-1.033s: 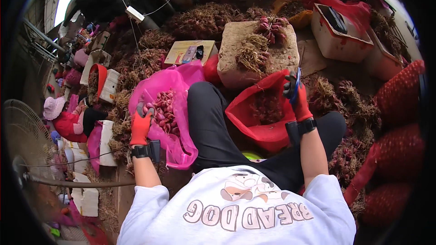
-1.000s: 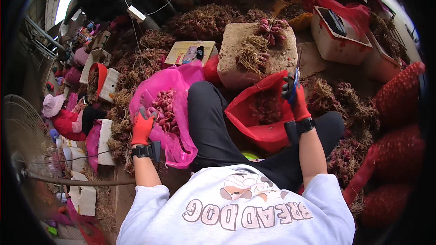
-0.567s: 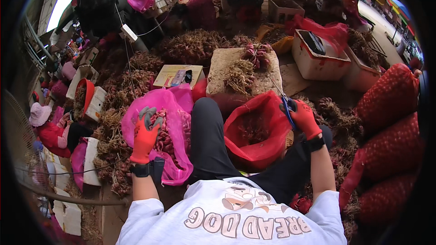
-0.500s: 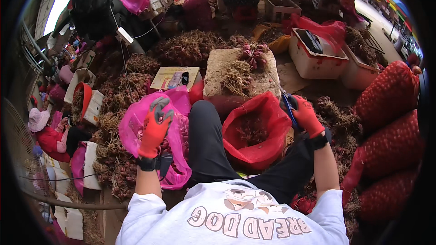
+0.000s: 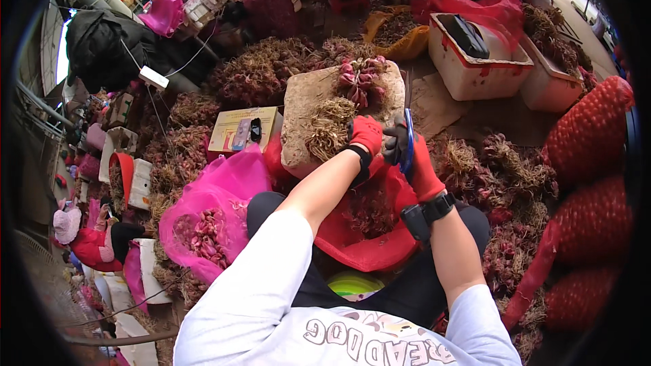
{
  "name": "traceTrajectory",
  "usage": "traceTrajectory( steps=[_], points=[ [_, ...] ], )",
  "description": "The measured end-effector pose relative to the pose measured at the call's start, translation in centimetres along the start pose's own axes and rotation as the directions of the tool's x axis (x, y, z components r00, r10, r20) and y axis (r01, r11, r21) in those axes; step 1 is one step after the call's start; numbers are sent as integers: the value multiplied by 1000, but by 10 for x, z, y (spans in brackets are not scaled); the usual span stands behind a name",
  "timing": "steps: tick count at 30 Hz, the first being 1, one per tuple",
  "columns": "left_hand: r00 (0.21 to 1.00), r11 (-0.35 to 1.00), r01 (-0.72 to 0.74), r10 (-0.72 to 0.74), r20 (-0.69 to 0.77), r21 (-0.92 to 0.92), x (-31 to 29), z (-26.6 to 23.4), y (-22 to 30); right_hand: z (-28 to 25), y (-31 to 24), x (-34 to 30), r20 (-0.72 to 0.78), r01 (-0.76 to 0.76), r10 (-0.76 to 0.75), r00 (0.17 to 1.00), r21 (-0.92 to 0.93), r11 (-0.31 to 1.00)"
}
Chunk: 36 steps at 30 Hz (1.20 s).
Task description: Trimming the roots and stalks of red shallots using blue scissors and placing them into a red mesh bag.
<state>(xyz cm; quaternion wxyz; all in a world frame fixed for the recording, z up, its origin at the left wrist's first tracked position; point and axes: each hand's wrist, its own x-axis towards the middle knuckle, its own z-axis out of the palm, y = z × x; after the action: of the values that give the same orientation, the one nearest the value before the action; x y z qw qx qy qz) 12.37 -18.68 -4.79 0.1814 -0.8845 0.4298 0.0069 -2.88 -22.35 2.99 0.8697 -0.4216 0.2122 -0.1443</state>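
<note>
My right hand (image 5: 418,166), in a red and grey glove, is closed on blue-handled scissors (image 5: 408,139), their blades pointing away from me. Beside it, at the near edge of a pale, worn block (image 5: 298,95), my left hand (image 5: 367,134) is curled in a matching glove. Its fingers are mostly hidden, and what they hold cannot be made out. On the block lie a bunch of pink-red shallots (image 5: 361,81) and a clump of dry stalks (image 5: 330,132). An open red mesh bag (image 5: 346,254) sits between my legs, dry trimmings inside. A pink mesh bag (image 5: 247,173) to my left contains loose shallots (image 5: 209,234).
Heaps of untrimmed shallots (image 5: 261,71) lie beyond the block and on both sides. Full red mesh sacks (image 5: 586,129) are stacked at right. White foam boxes (image 5: 461,81) stand at far right. A cardboard box (image 5: 227,137) bears phones. Another person (image 5: 95,237) sits at far left.
My left hand has moved from above the pink bag to the block's near edge. My right hand has come inward and forward with the scissors, beside the left. The view has shifted slightly.
</note>
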Motion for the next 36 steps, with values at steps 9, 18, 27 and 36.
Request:
traceTrajectory(
  steps=[9,18,27,36],
  points=[
    [984,999,13,-4,179,-53,50,10,-34,-2,-34,-13,-79,134,-133,988,16,991],
    [982,-266,-174,-122,-146,-948,7,-15,-162,-5,-5,6,80,271,-266,961,-55,961],
    [963,-442,165,-120,240,-882,-74,48,-171,6,61,-5,261,-443,479,838,-188,877],
    [966,-507,149,-108,235,-849,-78,43,-168,27,73,18,167,-456,510,844,-277,846]
  ],
)
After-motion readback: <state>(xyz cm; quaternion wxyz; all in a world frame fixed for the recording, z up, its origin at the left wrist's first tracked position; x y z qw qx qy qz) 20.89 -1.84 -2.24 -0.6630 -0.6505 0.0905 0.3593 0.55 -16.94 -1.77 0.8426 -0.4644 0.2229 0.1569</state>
